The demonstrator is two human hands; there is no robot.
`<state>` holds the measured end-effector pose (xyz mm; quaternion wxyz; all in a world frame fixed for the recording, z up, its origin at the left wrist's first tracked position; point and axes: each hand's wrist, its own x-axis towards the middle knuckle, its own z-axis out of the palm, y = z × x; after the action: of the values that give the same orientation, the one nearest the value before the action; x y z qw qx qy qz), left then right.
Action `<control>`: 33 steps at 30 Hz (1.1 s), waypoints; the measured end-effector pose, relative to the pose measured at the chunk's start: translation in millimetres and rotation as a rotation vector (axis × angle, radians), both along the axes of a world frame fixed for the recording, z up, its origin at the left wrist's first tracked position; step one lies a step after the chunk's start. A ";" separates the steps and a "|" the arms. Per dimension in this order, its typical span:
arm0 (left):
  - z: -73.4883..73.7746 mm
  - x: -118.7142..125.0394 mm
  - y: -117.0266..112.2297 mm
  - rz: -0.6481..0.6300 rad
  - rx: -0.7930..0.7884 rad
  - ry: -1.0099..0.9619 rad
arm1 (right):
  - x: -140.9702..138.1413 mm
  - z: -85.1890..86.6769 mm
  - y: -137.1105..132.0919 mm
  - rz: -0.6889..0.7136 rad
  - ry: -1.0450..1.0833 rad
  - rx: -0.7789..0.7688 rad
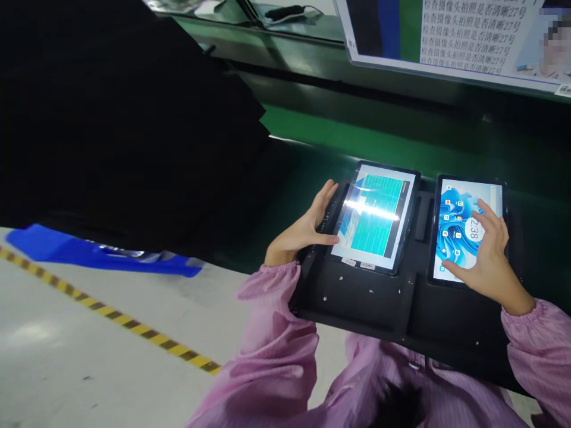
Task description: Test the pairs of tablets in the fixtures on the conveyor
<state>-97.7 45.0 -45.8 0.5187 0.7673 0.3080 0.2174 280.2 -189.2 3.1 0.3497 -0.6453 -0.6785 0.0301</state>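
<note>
Two tablets lie side by side in a black tray (357,297) on the green conveyor belt. The left tablet (375,217) shows a green and white screen with glare across it. My left hand (307,229) rests against its left edge, fingers stretched out and thumb on the lower left corner of the screen. The right tablet (464,226) shows a blue home screen with app icons and a clock. My right hand (484,252) lies over its lower right part, fingers spread and touching the screen. Both arms wear pink sleeves.
A green conveyor belt (339,134) runs behind the tray. A big black cover (120,113) fills the left, with a blue tray (89,252) under it. A white sign with printed text (468,35) hangs at the upper right. Yellow and black floor tape (111,312) crosses the grey floor.
</note>
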 end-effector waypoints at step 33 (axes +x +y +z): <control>14.7 7.8 -8.8 -0.020 0.009 0.065 | 17.1 4.2 5.8 -0.021 0.177 0.132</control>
<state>-89.9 36.2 -31.1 0.5072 0.7793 0.3160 0.1885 297.3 -183.4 7.3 0.4504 -0.6228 -0.6386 0.0384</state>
